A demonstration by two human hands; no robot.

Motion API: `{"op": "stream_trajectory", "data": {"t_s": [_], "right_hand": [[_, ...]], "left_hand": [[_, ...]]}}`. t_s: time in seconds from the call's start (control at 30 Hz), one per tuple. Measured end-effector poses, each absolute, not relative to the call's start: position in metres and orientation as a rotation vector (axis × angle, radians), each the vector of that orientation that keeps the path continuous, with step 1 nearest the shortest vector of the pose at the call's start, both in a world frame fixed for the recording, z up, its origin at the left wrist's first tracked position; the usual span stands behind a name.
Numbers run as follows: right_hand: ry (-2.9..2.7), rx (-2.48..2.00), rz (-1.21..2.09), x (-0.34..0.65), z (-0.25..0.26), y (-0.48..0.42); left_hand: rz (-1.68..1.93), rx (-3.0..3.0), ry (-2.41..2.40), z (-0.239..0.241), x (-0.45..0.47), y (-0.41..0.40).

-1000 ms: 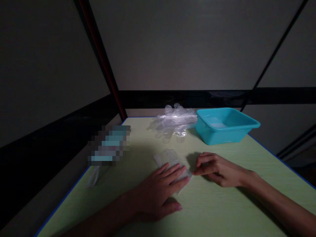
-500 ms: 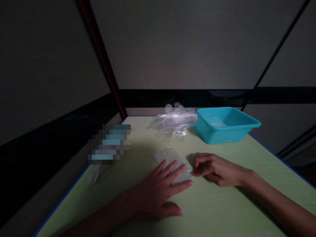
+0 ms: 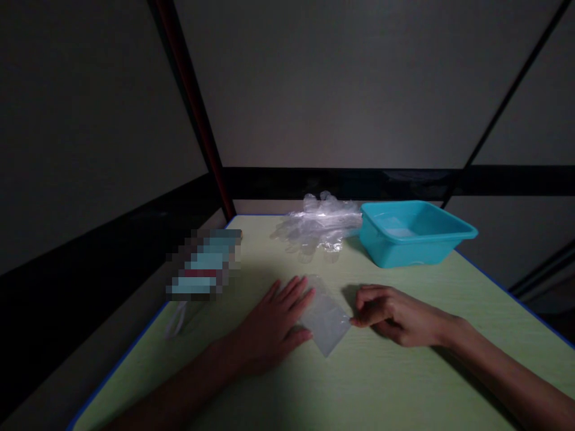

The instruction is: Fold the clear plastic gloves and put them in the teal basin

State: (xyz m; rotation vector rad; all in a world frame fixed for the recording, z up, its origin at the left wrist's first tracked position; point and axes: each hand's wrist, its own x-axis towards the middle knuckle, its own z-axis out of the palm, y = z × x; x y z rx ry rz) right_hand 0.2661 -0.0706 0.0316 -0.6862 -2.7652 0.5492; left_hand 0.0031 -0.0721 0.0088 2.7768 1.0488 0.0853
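I count two hands (left hand (image 3: 274, 329), right hand (image 3: 398, 314)), one clear plastic sheet (image 3: 327, 329), one blue basin (image 3: 411, 250), one pile of clear gloves (image 3: 321, 224) and one blurred item (image 3: 202, 263) on the surface (image 3: 404, 389). The sheet lies flat between the hands. Left fingers: extended, slightly spread, covering the sheet's left edge; nothing gripped. Right fingers: curled, tips at the sheet's right corner; I cannot tell whether they pinch it. The gloves overlap, preventing a count. Blurring hides any print on the item.
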Motion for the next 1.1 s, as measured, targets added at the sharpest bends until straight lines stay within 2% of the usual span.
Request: {"op": "stream_trajectory", "data": {"t_s": [0.63, 0.93, 1.1], "right_hand": [[-2.743, -0.678, 0.494, 0.259, 0.028, -0.076], [-2.763, -0.710, 0.282, 0.264, 0.029, -0.076], [-2.740, -0.666, 0.027, 0.267, 0.023, -0.071]], "left_hand": [[0.040, 2.887, 0.661, 0.015, -0.004, -0.017], [0.288, 2.819, 0.894, 0.013, 0.001, -0.036], [0.255, 2.826, 0.688, 0.015, 0.015, -0.052]]}}
